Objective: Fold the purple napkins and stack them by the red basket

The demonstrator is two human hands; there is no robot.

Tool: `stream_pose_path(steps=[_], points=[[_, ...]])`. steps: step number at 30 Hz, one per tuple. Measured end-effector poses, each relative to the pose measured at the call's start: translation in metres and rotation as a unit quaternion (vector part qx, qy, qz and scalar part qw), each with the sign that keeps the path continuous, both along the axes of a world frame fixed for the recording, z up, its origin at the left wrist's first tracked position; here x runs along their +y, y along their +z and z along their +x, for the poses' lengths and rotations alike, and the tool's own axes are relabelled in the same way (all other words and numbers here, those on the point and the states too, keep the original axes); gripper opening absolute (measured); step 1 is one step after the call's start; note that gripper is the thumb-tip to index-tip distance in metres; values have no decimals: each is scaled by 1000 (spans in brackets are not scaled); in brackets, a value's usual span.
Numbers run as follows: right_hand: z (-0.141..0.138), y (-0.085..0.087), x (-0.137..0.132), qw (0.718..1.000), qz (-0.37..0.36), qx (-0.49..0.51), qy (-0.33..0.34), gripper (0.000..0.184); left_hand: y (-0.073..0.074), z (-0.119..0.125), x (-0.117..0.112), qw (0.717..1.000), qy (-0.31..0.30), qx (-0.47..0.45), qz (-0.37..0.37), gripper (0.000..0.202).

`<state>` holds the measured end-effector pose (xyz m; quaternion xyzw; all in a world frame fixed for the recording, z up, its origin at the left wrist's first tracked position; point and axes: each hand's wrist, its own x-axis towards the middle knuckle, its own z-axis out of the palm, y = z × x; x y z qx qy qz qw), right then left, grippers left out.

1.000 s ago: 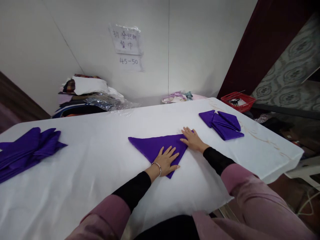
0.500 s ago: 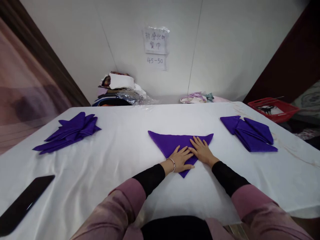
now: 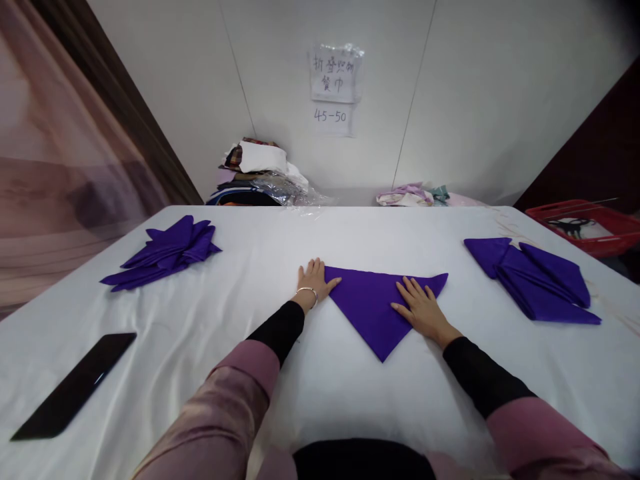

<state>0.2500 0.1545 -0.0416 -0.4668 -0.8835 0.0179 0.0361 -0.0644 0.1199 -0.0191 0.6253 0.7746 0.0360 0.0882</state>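
A purple cloth napkin (image 3: 376,303), folded into a triangle, lies flat in front of me with one point toward me. My left hand (image 3: 315,285) is at its left corner, fingers stretched out and laid over the tip, so that corner is hidden. My right hand (image 3: 421,308) rests spread on the napkin's right side, near the slanting edge. The right corner of the triangle shows beyond my fingers. Neither hand is closed on the cloth.
Folded purple napkins (image 3: 173,247) lie in a heap at the left, and more purple napkins (image 3: 537,280) at the right. A dark flat slab (image 3: 75,387) is at the near left. All rest on the white tablecloth (image 3: 240,267). A red basket (image 3: 590,230) stands beyond the right edge.
My left hand has moved from the napkin's middle out to its left corner. My right hand has slid a little to the right. The view has shifted slightly.
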Motion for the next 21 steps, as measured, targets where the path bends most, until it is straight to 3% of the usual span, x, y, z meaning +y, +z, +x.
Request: stream_pose_path(steps=[12,21], points=[[0,3,-1,1000,-4,2,2,73,0,-45,25,994,112,-7,-18,73],[-1,1,0,1000,5,2,6,74,-2,-52,30,987,159,-26,10,61]])
